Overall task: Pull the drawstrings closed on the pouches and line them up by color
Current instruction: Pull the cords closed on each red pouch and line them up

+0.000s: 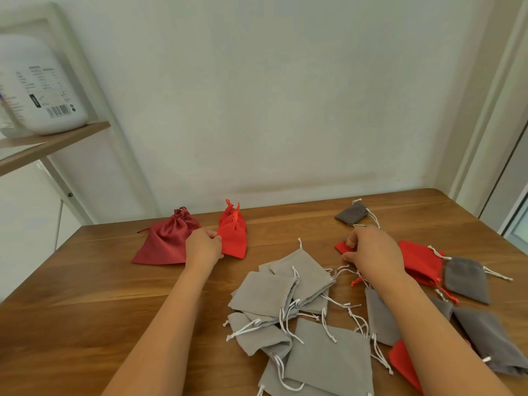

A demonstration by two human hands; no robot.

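Observation:
My left hand (203, 247) pinches the left edge of a bright red pouch (235, 242) whose drawstring is pulled closed; more closed red pouches lie stacked just behind it. A larger dark red satin pouch (165, 240), also closed, lies to its left. My right hand (371, 254) grips a small red pouch (340, 247) on the table. A closed dark grey pouch (352, 214) lies at the back right. Several light grey pouches (288, 292) with white strings are piled in front. More red (420, 262) and dark grey pouches (467, 278) lie at the right.
The wooden table (85, 295) meets a white wall at the back. A shelf (54, 138) at upper left carries a large white bottle (43, 87). A door frame (491, 138) stands at the right. Another red pouch (404, 364) lies under my right forearm.

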